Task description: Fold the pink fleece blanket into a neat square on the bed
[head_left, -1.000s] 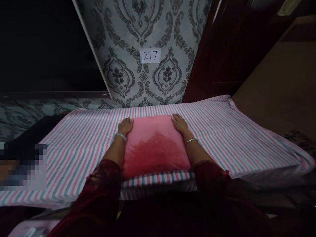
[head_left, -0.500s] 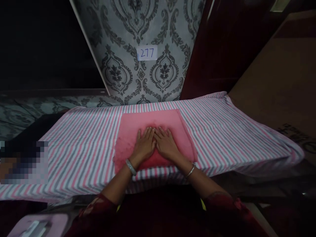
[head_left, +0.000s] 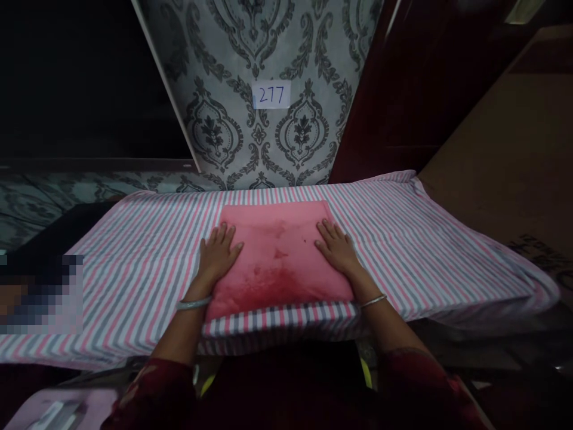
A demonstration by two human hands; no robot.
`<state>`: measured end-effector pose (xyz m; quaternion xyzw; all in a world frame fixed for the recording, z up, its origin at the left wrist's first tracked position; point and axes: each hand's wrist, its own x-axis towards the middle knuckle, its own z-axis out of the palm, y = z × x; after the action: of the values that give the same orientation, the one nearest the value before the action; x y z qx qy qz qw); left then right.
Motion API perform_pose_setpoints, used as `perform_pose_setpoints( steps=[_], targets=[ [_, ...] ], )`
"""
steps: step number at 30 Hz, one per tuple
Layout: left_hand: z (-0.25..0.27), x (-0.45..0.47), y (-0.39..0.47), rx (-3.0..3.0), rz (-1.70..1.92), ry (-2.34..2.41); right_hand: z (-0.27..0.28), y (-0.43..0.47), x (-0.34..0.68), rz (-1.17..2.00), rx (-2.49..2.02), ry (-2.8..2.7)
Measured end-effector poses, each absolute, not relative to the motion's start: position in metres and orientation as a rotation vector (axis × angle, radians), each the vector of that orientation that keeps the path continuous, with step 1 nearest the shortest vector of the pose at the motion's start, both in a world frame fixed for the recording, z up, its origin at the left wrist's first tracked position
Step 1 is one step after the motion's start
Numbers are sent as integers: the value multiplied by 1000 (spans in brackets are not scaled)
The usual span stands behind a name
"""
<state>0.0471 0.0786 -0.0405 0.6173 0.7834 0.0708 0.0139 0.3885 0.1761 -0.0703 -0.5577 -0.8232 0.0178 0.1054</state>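
A folded pink fleece-like cloth (head_left: 277, 245) lies flat in the middle of the striped sheet (head_left: 147, 257). Darker red patches show on its plush surface, mostly along the near half. My left hand (head_left: 218, 251) rests palm down on the cloth's left edge, fingers spread. On the right edge lies my right hand (head_left: 338, 246), also palm down with its fingers apart. Neither hand grips anything. Each wrist wears a bangle.
Behind the table, a patterned wall carries a paper label (head_left: 271, 94) reading 277. A dark screen (head_left: 80, 83) stands at the left back. A large cardboard box (head_left: 505, 155) is at the right. A pink stool-like surface (head_left: 96, 406) shows at lower left.
My hands have slid apart from the cloth's centre, the left one to its left edge and the right one to its right edge. The red-marked middle is now uncovered.
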Motion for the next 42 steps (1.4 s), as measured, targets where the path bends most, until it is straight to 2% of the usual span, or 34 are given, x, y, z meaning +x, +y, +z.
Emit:
perform_pose_setpoints(
  steps=[4, 8, 10, 14, 18, 23, 29, 33, 42],
  targets=[
    [-40, 19, 77, 1712, 258, 2489, -75, 194, 405, 167, -1541, -2457],
    [-15, 20, 80, 1541, 285, 2704, -46, 200, 403, 190, -1478, -2504],
    [1, 39, 90, 1766, 366, 2688, -25, 198, 383, 125, -1458, -2466],
    [14, 100, 129, 2291, 331, 2177, -1, 194, 316, 119, -1265, -2570],
    [-8, 136, 165, 2260, 237, 2115, -11, 201, 276, 101, -1248, -2677],
    [-30, 116, 180, 2259, 208, 2196, -34, 223, 286, 73, -1275, -2619],
    [-25, 66, 190, 1976, 186, 2355, -35, 250, 315, 128, -1596, -2402],
    [-21, 51, 196, 1763, 280, 2446, -37, 261, 327, 293, -1755, -2244],
    [-14, 44, 194, 1608, 406, 2477, -41, 269, 331, 380, -1718, -2191]
  ],
)
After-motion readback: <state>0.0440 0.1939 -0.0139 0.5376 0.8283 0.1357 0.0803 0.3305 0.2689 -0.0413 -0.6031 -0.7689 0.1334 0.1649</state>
